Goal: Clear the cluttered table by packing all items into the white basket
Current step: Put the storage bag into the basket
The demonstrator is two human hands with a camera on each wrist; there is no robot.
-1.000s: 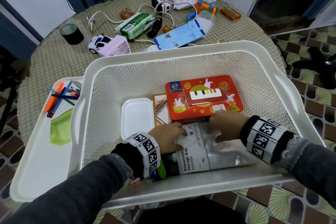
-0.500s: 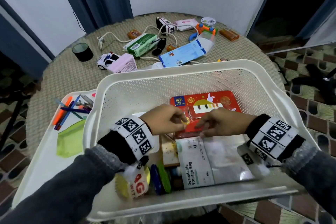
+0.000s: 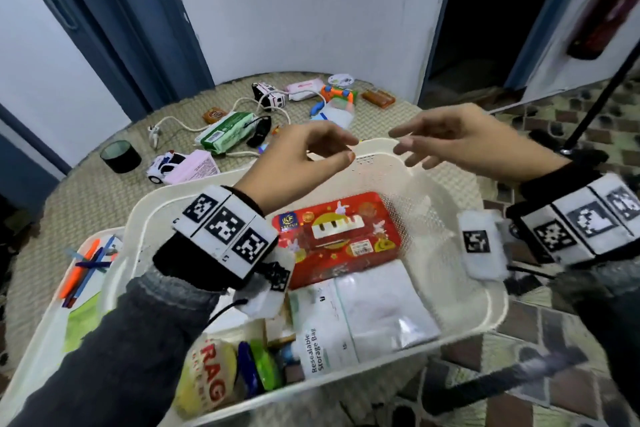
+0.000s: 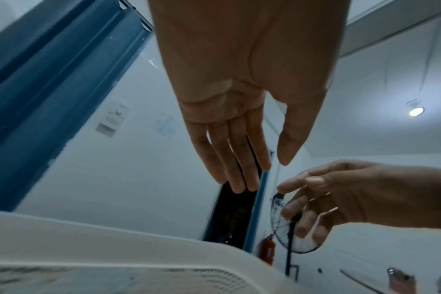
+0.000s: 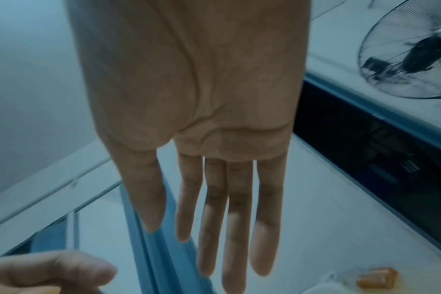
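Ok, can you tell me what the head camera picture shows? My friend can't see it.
Two empty hands, left hand and right hand, hover over a white basket holding a red tin and storage bag pack. Toys and packets lie on the table beyond.

"Resealable Storage Bag" runs along the white pouch; "RAG" on the yellow packet.

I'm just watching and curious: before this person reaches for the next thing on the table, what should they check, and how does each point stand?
1. Left hand free: ok, fingers relaxed, holding nothing.
2. Right hand free: ok, fingers straight.
3. Both hands lifted out of the white basket: ok.
4. Room left in basket: ok, beside the red tin.
5. Items left on table: not ok, green pack and toy car remain.
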